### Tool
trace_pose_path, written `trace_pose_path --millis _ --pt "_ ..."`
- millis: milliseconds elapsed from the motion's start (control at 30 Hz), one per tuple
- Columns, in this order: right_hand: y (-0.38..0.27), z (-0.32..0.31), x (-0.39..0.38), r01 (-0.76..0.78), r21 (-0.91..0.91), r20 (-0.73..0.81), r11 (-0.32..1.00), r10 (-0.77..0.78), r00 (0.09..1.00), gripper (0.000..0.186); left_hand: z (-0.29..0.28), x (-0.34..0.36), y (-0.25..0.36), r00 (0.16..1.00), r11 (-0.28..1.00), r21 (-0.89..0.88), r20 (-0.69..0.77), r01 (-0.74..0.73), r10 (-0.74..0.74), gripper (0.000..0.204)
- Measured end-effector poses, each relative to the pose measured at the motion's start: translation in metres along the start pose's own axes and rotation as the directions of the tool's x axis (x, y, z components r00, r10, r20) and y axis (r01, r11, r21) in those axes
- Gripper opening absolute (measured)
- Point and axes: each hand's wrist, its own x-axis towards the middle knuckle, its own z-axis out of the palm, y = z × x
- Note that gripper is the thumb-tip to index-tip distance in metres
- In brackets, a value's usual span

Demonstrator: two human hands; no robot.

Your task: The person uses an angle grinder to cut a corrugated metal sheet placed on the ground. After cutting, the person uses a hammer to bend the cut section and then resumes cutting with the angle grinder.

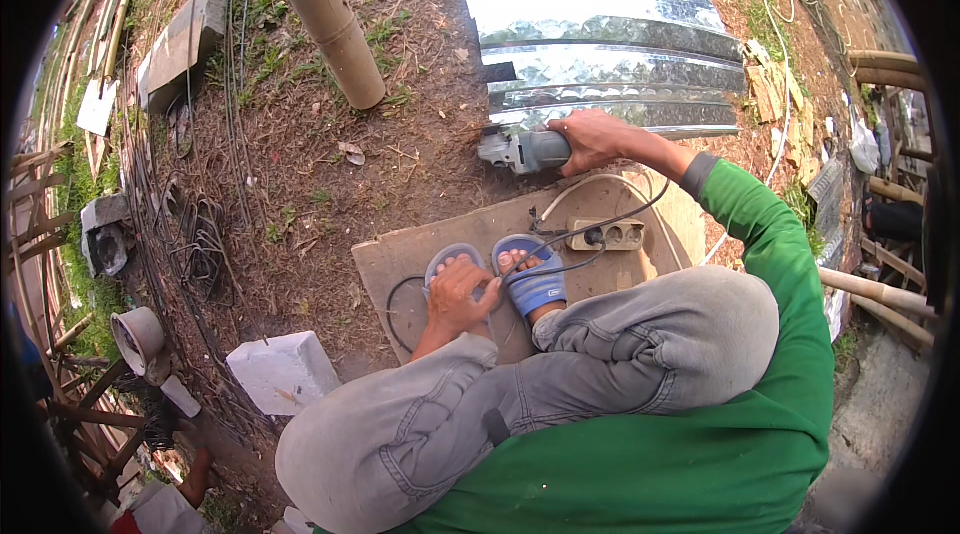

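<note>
My right hand (597, 142) is wrapped round the grey body of an angle grinder (540, 152). The grinder's metal head lies to the left, over bare soil beside the near edge of shiny corrugated metal sheets (600, 64). Down by my sandalled feet, my left hand (463, 296) is closed with its fingertips at a black power cable (530, 262). That cable runs toward the right, above a beige socket strip (606, 235) with a black plug in it. Blue sandals (535, 281) rest on a wooden board (400, 252).
An upright bamboo pole (340, 44) stands ahead on the left. To my left lie a white block (284, 372), a grey block (183, 46) and tangled dark wire (205, 244). Broken yellowish wood (768, 89) and a pale cord (776, 24) are at the right. Another person's arm (197, 479) shows at lower left.
</note>
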Motion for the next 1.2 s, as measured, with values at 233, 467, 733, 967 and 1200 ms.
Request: trace_pose_path --millis 233,467,733,967,1200 --pt "0.004 -0.002 -0.005 -0.001 -0.012 -0.002 1.0 0.001 1.0 0.059 -0.002 -0.001 0.002 1.0 1.0 0.008 0.014 0.024 -0.024 0.012" --pt "0.01 -0.001 -0.01 0.001 -0.002 -0.026 1.0 -0.001 1.0 0.058 0.0 0.001 0.0 1.0 1.0 0.006 -0.012 0.001 -0.001 0.013" --pt "0.025 0.001 -0.018 0.015 -0.022 -0.047 1.0 -0.016 0.999 0.062 -0.003 0.001 0.004 0.999 1.0 0.0 0.005 0.031 -0.031 0.012" --pt "0.04 0.001 -0.029 -0.061 -0.036 -0.045 0.998 0.059 0.997 0.067 -0.002 0.002 0.004 1.0 0.999 -0.01 -0.002 0.03 -0.03 0.014" --pt "0.029 -0.008 -0.045 -0.084 -0.009 -0.033 0.996 0.084 0.996 0.064 -0.001 0.001 0.001 1.0 1.0 0.006 -0.012 0.005 -0.005 0.014"
